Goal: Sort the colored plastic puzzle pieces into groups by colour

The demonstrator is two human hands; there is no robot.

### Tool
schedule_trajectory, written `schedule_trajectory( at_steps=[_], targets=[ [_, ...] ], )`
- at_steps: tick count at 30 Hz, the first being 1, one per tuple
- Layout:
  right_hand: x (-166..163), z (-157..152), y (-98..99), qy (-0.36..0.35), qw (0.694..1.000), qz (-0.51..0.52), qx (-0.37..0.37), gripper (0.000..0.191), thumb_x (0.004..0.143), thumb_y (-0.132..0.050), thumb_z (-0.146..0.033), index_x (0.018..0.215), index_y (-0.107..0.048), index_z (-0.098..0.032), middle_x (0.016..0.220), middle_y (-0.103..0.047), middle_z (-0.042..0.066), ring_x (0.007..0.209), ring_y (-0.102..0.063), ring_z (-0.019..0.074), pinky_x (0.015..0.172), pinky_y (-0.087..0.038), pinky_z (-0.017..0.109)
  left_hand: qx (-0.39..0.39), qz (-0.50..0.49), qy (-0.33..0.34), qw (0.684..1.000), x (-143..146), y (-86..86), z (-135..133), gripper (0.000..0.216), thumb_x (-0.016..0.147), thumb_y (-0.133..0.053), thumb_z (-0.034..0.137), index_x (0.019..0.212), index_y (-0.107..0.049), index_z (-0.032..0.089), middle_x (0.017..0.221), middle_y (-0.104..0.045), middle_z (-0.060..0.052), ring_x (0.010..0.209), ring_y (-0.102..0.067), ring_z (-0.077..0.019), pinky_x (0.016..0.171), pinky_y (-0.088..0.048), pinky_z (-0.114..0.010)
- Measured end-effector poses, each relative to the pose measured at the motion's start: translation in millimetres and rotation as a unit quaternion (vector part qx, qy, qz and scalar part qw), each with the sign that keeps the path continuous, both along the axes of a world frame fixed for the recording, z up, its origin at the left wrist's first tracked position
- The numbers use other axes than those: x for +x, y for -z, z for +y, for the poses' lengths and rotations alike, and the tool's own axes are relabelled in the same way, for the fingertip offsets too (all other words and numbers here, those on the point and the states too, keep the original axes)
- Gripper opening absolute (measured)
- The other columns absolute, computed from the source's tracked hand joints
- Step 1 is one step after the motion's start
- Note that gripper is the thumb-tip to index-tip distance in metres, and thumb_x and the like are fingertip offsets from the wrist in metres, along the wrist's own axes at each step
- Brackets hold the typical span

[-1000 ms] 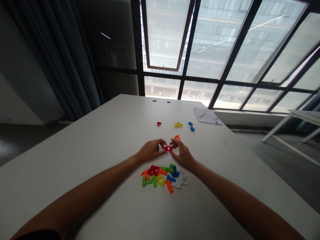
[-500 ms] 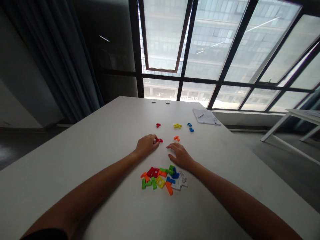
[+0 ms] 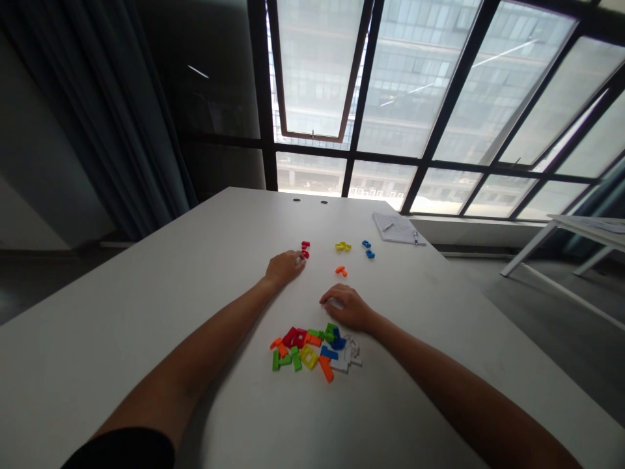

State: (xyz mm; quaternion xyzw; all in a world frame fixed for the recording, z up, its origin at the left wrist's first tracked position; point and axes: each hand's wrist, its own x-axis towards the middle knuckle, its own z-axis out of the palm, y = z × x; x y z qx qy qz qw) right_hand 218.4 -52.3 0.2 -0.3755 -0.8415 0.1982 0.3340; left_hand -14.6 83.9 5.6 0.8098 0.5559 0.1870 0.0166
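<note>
In the head view, the left hand (image 3: 284, 267) pinches a red piece (image 3: 305, 255) between its fingers on the white tabletop (image 3: 234, 410), well beyond the pile (image 3: 308, 356), just beside a second red piece (image 3: 305, 245). The right hand (image 3: 349, 307), nearer the pile, has loosely curled, parted fingers with nothing visible in them. Orange (image 3: 341, 271), yellow (image 3: 343, 247) and blue pieces (image 3: 370, 255) lie beyond the pile.
</note>
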Motion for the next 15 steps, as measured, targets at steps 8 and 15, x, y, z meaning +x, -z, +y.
schedule_trajectory(
  at_steps=[8,15],
  targets=[
    [19,-3,-19.3,-0.177,0.967,0.029,-0.183,0.036,0.091,-0.066,-0.05,0.106,-0.076,-0.018,0.099,-0.075,0.007,0.094,-0.069,0.023,0.09,-0.053,0.037,0.01,0.012,0.059,0.998,-2,5.6,-25,0.036,0.1,-0.045,0.037,0.125,-0.07,0.031,0.12,-0.073,-0.007,0.103,-0.068,-0.0255,0.082,-0.05,-0.032],
    [23,-4,-26.1,-0.235,0.96,-0.057,-0.141,0.029,0.084,-0.079,-0.044,0.107,-0.08,-0.026,0.105,-0.074,0.007,0.103,-0.065,0.0237,0.101,-0.049,0.041,0.005,0.03,0.079,0.996,-4,10.1,-67,0.035,0.1,-0.044,0.03,0.126,-0.067,0.03,0.115,-0.074,-0.007,0.1,-0.068,-0.0249,0.077,-0.048,-0.031]
  ],
)
